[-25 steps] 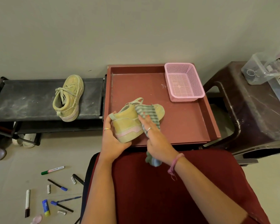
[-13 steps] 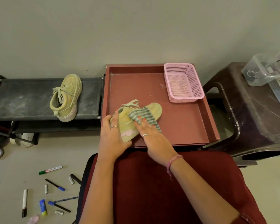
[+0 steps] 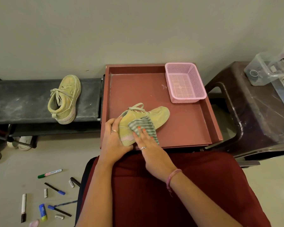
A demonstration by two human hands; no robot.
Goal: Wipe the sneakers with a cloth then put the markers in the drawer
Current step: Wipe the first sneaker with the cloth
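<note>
The sneaker (image 3: 143, 119) lies on its side in the near left part of the red drawer (image 3: 184, 128), its heel end at the near rim. The left hand (image 3: 113, 141) curls round that heel end and holds it down, thumb side against the ankle opening. The right hand (image 3: 147, 145) lies fairly flat, fingers nearly straight, and presses the striped cloth (image 3: 143, 126) onto the side of the shoe; part of the cloth trails under the palm towards the near rim.

Risks, as a judgement: the heel sits right at the near edge, so a hard stroke towards the person could drag the shoe over the rim and off the drawer. The cloth is held by pressure alone, so it may bunch or slip out from under the fingers and leave patches unwiped. The loose laces (image 3: 136, 107) could snag in the cloth. The far side of the shoe, now face down, probably needs a turn, and that loosens the left hand's hold.

The shoe's long axis runs from near left to far right, toe pointing far right towards the pink basket (image 3: 185, 82). The second sneaker (image 3: 65, 99) stands on the dark bench (image 3: 23, 100) at the left, toe pointing far, and looks dusty. The markers (image 3: 50, 173) lie scattered on the floor (image 3: 15, 177) at the near left, well apart from the drawer
</note>
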